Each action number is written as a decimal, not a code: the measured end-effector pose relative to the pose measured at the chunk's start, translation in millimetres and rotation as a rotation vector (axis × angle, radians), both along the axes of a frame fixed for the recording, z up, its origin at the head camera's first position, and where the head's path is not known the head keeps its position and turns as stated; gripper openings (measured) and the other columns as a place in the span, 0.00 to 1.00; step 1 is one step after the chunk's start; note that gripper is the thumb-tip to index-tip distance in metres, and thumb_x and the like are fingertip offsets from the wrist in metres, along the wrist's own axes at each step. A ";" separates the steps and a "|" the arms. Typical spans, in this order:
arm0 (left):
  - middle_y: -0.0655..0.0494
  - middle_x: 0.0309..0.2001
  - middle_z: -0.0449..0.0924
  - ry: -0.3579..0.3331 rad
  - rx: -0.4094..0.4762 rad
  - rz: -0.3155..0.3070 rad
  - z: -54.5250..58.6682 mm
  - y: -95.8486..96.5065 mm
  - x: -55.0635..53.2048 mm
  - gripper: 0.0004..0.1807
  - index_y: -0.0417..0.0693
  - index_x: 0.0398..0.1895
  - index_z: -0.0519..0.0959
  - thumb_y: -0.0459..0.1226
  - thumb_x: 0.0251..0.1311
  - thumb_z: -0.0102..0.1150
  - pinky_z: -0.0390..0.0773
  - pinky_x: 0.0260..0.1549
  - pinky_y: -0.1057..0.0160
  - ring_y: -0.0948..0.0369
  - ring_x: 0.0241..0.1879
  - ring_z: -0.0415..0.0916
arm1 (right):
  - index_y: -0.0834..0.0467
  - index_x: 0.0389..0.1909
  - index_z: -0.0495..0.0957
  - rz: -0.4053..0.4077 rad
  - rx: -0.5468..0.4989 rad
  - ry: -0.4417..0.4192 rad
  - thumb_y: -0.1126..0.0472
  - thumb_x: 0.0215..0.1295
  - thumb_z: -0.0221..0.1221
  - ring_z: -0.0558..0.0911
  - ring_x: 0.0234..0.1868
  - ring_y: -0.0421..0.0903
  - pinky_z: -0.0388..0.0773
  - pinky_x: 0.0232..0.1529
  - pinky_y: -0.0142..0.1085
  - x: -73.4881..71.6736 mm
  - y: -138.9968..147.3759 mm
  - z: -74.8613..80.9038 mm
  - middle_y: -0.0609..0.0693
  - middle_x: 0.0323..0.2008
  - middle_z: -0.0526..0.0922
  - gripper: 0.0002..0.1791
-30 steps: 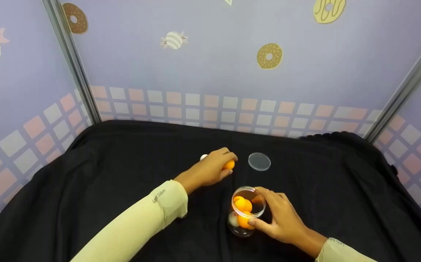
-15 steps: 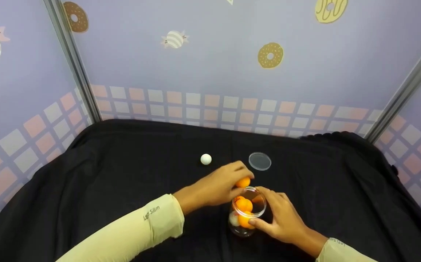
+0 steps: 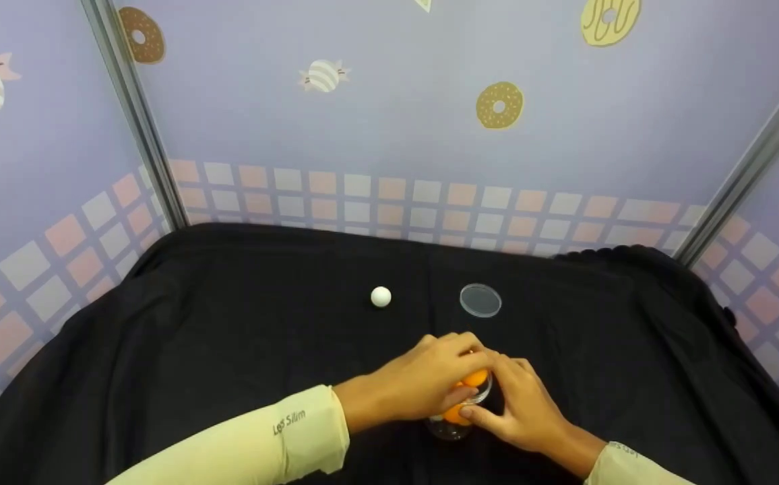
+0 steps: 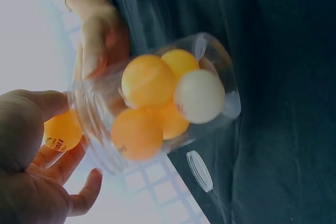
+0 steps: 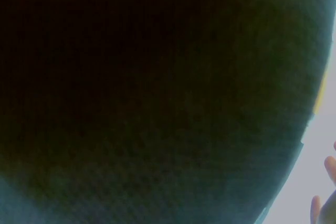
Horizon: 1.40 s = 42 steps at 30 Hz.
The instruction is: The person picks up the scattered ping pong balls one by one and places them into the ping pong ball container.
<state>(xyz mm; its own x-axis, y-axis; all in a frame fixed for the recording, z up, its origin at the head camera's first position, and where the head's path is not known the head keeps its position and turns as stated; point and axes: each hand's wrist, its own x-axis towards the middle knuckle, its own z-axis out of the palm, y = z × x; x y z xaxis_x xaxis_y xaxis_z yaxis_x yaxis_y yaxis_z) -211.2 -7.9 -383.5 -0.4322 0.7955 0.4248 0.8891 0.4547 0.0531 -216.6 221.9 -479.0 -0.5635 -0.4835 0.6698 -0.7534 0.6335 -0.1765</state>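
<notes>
My left hand [image 3: 430, 377] pinches an orange ping-pong ball [image 4: 64, 129] between thumb and fingers, right at the mouth of a clear plastic jar [image 4: 231, 69]. Dark print shows on that ball in the left wrist view. Several orange ping-pong balls [image 4: 148, 81] and a white one [image 4: 199, 96] lie inside the jar. My right hand [image 3: 524, 404] grips the jar's side near the rim, thumb toward me. In the head view the left hand covers much of the jar's opening. The right wrist view is mostly dark, with left fingertips [image 5: 330, 167] at its lower right edge.
A loose white ping-pong ball [image 3: 381, 296] lies on the black cloth [image 3: 261, 323] beyond the hands. To its right is a round clear lid [image 3: 480, 300], lying flat. Patterned lilac panels [image 3: 403, 121] with metal posts [image 3: 140, 121] stand around the table.
My left hand has carried the orange ball from beside the white ball toward me and right, to the jar's mouth. The white ball is now uncovered. My right hand and the jar stay put.
</notes>
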 end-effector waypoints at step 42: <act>0.59 0.57 0.77 -0.045 -0.011 0.010 -1.2 1.0 1.1 0.25 0.57 0.65 0.75 0.42 0.65 0.67 0.80 0.46 0.59 0.60 0.51 0.76 | 0.48 0.66 0.74 0.006 -0.010 -0.030 0.39 0.53 0.72 0.82 0.51 0.39 0.74 0.50 0.43 2.0 -0.9 1.3 0.39 0.58 0.82 0.40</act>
